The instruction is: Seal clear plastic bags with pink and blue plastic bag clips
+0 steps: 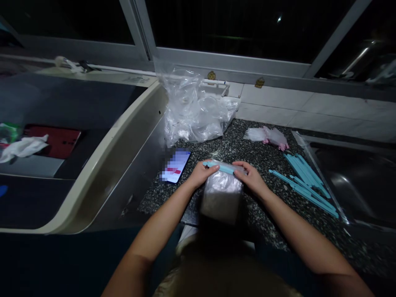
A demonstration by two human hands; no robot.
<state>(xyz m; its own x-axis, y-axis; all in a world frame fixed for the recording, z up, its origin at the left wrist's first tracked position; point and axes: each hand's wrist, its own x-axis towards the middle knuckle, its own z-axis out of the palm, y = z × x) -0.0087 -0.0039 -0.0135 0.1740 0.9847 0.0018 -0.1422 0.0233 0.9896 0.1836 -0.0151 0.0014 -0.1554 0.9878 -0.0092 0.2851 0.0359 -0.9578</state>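
Note:
A clear plastic bag lies over the counter's front part, its lower end in shadow. Across its top edge runs a light blue bag sealing clip. My left hand pinches the clip's left end between thumb and fingers. At the other end, my right hand is closed on the clip and the bag's edge, thumb on top. Whether the clip is fully snapped closed, I cannot tell. To the right lie several more light blue clips, loose on the dark speckled counter.
A lit phone lies left of my hands. Behind it is a heap of clear plastic bags. Small pink items in clear wrap lie near the tiled wall. A sink bounds the right; a washing machine stands left.

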